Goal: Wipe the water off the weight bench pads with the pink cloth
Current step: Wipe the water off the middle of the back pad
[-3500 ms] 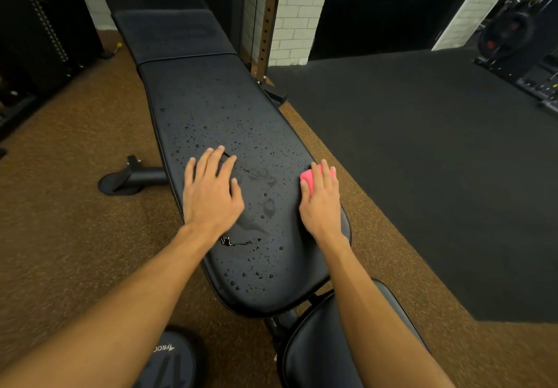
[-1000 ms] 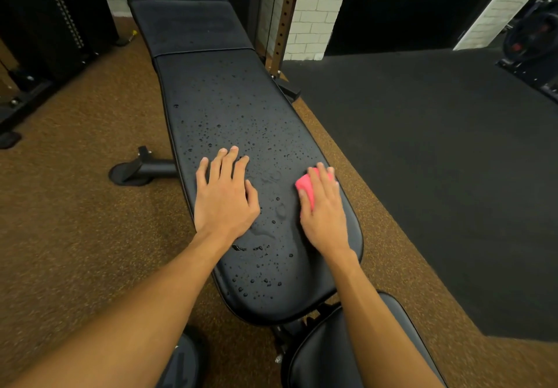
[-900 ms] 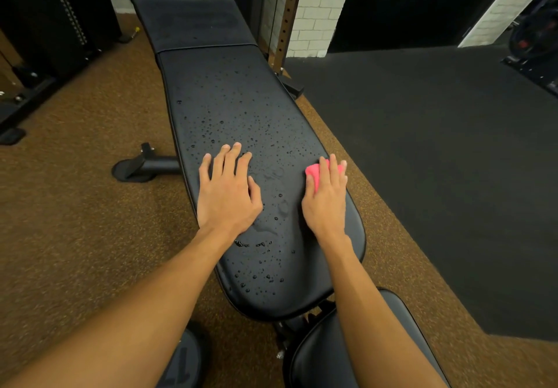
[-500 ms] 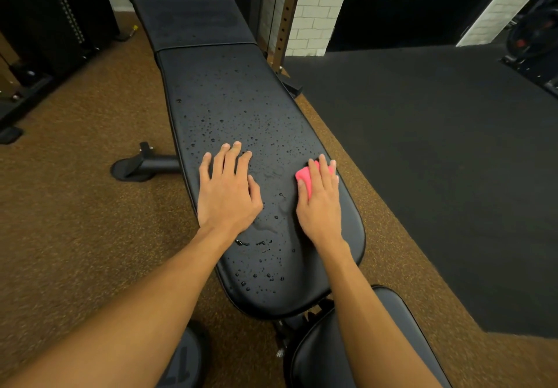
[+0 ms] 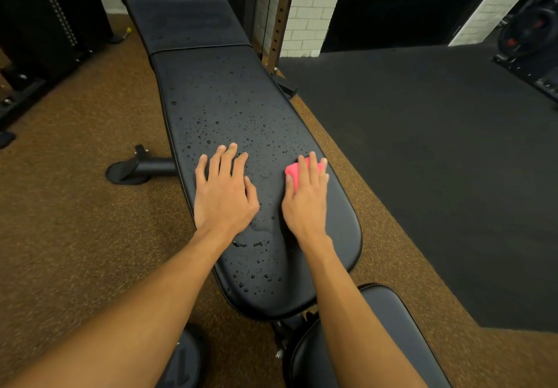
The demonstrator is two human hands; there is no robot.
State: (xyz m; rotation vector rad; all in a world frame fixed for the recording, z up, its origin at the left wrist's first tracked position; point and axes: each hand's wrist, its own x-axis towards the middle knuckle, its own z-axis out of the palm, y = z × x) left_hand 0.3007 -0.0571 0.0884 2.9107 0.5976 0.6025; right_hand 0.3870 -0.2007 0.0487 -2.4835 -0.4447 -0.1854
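Observation:
The long black back pad (image 5: 229,106) of the weight bench runs away from me, dotted with water drops across its middle and near end. My left hand (image 5: 225,194) lies flat on the pad's left side with straight fingers. My right hand (image 5: 306,197) presses the folded pink cloth (image 5: 294,173) flat against the pad near its right edge, and only the cloth's left part shows past the fingers. The strip of pad beside and behind my right hand looks dry. The black seat pad (image 5: 389,321) sits at the bottom, under my right forearm.
Brown carpet lies left of the bench, a black rubber mat (image 5: 437,152) to the right. A bench foot (image 5: 133,170) sticks out at the left. A rack upright (image 5: 279,16) and white brick wall stand behind. A dark weight plate (image 5: 184,360) lies at the bottom.
My right hand has slid the pink cloth back and forth a short way near the pad's right edge. My left hand has stayed in the same place.

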